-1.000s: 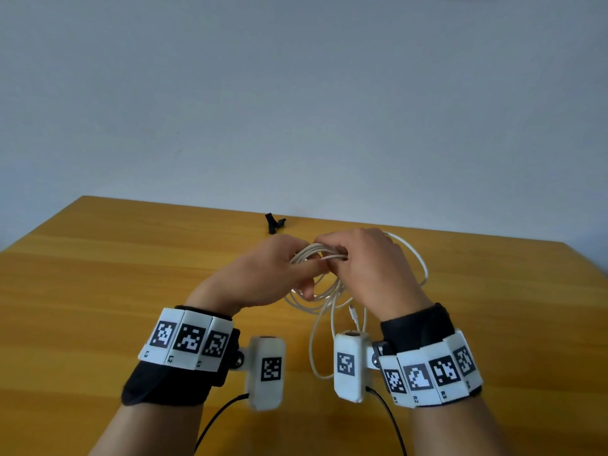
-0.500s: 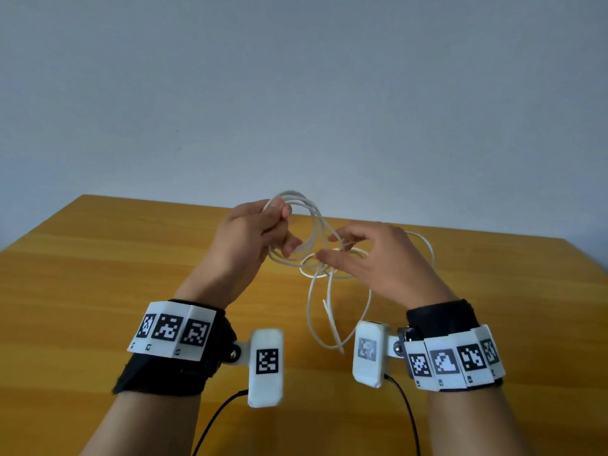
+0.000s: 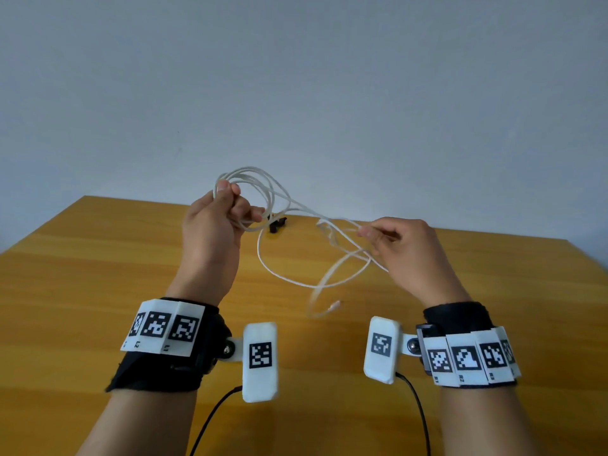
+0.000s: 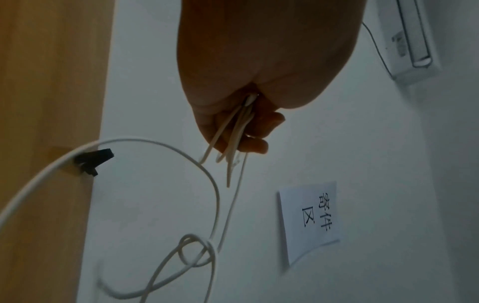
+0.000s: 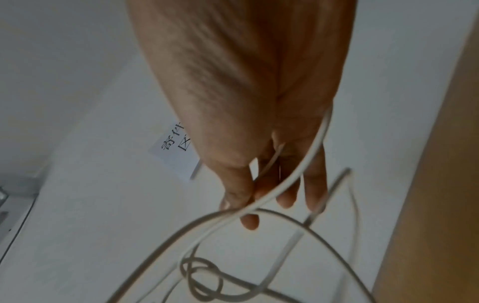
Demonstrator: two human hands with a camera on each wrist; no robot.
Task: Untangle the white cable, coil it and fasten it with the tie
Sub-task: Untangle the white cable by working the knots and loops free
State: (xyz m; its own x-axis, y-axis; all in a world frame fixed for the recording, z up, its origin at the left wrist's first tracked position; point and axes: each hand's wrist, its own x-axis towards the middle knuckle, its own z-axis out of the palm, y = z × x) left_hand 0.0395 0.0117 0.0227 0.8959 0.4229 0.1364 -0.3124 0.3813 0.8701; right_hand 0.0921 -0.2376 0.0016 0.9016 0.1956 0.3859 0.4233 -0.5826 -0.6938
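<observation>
Fingers: left hand (image 3: pixel 214 225) clamps white cable (image 3: pixel 289 205) loops, right hand (image 3: pixel 408 248) pinches strand | risk: pulling probably tightens knot (image 4: pixel 197 253) | tie (image 3: pixel 277 222) at table (image 3: pixel 98 291) far edge

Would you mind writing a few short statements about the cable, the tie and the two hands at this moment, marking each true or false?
1. The left hand grips several loops of the white cable. True.
2. The black tie is wrapped round the cable. False: it lies loose on the table, near its far edge.
3. The right hand pinches a strand of the cable. True.
4. Both hands rest flat on the table. False: both are raised above it.
5. The cable is free of knots. False: the left wrist view shows a loose knot in it.
</observation>
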